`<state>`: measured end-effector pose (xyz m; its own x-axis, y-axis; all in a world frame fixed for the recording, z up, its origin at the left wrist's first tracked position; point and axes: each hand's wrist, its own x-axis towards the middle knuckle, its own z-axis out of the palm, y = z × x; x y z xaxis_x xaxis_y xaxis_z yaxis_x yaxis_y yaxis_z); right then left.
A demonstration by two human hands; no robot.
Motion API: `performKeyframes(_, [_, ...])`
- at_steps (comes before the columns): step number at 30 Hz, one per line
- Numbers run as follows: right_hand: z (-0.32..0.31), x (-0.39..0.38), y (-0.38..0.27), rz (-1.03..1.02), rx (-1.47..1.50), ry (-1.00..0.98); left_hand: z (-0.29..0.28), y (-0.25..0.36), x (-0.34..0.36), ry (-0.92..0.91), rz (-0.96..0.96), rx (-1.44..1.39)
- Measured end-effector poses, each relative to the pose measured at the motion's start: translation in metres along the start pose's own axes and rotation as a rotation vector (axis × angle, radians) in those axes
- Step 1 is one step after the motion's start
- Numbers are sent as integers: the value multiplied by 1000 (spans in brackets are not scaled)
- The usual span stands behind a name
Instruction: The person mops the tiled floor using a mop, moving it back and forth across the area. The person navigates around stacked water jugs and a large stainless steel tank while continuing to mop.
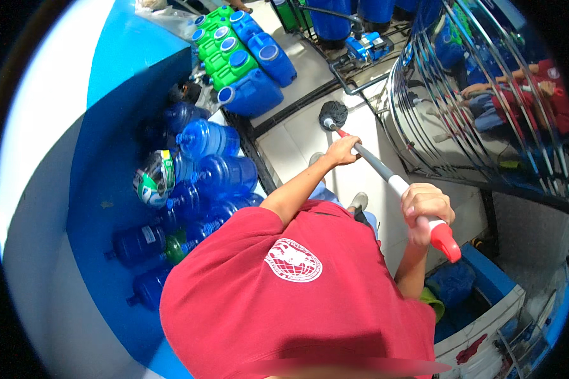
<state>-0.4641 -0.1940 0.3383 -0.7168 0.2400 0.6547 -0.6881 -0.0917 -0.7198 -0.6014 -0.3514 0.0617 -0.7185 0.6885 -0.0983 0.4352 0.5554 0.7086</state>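
A mop runs across the middle of the head view, its grey and white handle (379, 168) ending in a red grip at the lower right. The dark string mop head (333, 114) rests on the white tiled floor beyond my feet. My left hand (344, 151) wraps round the lower part of the handle, close to the red joint above the mop head. Higher up, near the red end, my right hand (427, 211) is closed round the same handle. Both hands hold the mop at a slant.
Several blue water bottles (227, 174) lie stacked at left with a green and white helmet (154, 179). Green and blue jerrycans (251, 91) stand beyond. A shiny steel tank (436, 120) bulges at right, beside black pipes and a blue pump (368, 46). A blue-walled basin (487, 271) sits lower right.
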Motion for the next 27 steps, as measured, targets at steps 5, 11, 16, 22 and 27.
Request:
performKeyframes(5, [41,30,64,50,-90,122,-26,-39,49,-183,-66,33])
performKeyframes(11, [79,107,35,-132,-50,-12,-121,-15,96,-213,526,45])
performKeyframes(16, [109,161,-12,-310,76,-276,-193,16,112,-41,720,26])
performKeyframes(22, [134,167,20,-238,-51,-236,-243,-32,144,71,656,54])
performKeyframes(27, [183,179,107,-62,-292,93,-248,-124,171,332,405,-1])
